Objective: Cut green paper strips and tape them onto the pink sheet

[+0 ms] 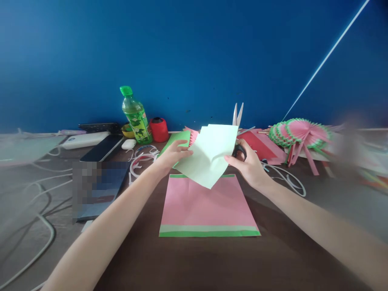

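My left hand [174, 155] is at the left edge of some pale green paper [209, 155]. Its thumb lies over the edge, while two other fingers stretch out above. Held off the table, the paper sags in the middle, and its stepped top edge suggests more than one layer. In my right hand [248, 165] are black-handled scissors [240, 152], blades pointing up and slightly apart behind the paper. The right thumb also presses on the paper's right edge. Below, a pink sheet [206, 200] with green strips along its far and near edges lies flat on the table.
A green sheet [182, 139] lies behind my left hand. Left of it stand a green bottle [136, 119] and a red spool-like object [159, 130]. White cables [45, 226] and phone-like dark devices [103, 147] lie left. Folded pink-green paper [303, 133] stands right.
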A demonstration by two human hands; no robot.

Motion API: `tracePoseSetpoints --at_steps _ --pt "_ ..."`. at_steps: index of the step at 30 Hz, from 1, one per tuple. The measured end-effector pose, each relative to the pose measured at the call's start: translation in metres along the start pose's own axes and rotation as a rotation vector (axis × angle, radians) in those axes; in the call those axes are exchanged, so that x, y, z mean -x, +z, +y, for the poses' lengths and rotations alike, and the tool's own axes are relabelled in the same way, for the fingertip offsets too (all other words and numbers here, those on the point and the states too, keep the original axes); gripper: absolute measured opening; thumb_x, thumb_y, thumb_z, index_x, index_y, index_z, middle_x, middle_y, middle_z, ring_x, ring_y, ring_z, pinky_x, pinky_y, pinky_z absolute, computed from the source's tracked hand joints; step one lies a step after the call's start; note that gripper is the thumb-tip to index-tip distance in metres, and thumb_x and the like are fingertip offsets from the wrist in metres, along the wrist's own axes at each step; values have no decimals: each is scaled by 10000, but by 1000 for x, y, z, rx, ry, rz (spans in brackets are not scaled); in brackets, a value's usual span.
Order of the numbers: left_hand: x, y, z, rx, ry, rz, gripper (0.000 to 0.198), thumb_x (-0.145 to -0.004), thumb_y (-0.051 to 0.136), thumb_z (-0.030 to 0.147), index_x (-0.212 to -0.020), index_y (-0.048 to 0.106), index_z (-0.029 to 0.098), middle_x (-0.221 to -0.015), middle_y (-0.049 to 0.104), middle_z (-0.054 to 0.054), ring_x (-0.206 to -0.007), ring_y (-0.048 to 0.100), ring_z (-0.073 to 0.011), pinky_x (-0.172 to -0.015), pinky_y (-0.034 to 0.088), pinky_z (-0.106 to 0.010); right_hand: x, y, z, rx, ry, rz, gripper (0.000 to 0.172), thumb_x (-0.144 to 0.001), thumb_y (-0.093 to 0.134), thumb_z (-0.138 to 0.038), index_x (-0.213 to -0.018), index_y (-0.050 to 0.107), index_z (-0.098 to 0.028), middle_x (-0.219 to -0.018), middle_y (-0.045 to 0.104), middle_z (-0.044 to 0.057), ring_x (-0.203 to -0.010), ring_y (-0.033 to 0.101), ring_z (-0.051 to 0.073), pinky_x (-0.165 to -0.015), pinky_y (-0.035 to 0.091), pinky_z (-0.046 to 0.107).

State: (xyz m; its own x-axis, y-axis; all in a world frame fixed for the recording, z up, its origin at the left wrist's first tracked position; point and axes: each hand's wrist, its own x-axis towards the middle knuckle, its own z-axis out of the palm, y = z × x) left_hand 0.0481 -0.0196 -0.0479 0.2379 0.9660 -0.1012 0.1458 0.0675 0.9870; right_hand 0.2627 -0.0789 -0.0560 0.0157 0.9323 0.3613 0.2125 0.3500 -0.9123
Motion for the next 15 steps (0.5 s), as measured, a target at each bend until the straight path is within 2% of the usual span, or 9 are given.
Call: tracePoseSetpoints --at_steps 2,4,7,10,12,15 --pt "-2 -1 -4 62 -47 -113 485 -587 726 301 -1013 547 156 -1091 605 -136 -961 588 -275 -801 460 -391 0 0 1 -22 0 -9 220 -699 615 -293 -841 456 -240 -779 523 -13 -724 520 157 -627 457 286" --pt "-3 0 -8 103 -45 -142 385 -584 721 291 -914 587 144 -983 648 -108 -884 613 -248 -769 471 -362 -1 -1 1 -9 1 19 217 -701 622 -309 -822 456 -239 -760 522 -19 -699 524 147 -636 466 288" --pt "-6 -2 -10 211 29 11 295 -584 702 247 -842 601 144 -829 673 -59 -804 625 -211 -746 479 -330 -5 -3 1 -71 11 46 186 -764 549 -388 -846 475 -238 -843 559 -2 -723 554 141 -680 479 303" --pt "-12 -9 -11 308 108 162 257 -589 679 204 -830 606 151 -776 675 -32 -785 626 -189 -743 482 -306 -9 -5 3 -263 73 -29 294 -843 371 -467 -927 520 -228 -1000 587 47 -823 591 166 -730 488 340" --pt "-15 -15 -12 344 134 194 256 -588 676 195 -832 610 152 -761 676 -28 -769 628 -185 -721 485 -299 -11 -6 4 -331 114 -71 346 -852 333 -470 -912 552 -209 -1036 598 70 -867 596 188 -749 488 364" --pt "-19 -20 -14 389 187 221 272 -572 688 187 -828 609 143 -742 676 -26 -748 628 -181 -707 486 -292 -10 -6 6 -335 128 -87 244 -817 445 -402 -839 574 -196 -1030 608 68 -871 600 196 -744 492 365"
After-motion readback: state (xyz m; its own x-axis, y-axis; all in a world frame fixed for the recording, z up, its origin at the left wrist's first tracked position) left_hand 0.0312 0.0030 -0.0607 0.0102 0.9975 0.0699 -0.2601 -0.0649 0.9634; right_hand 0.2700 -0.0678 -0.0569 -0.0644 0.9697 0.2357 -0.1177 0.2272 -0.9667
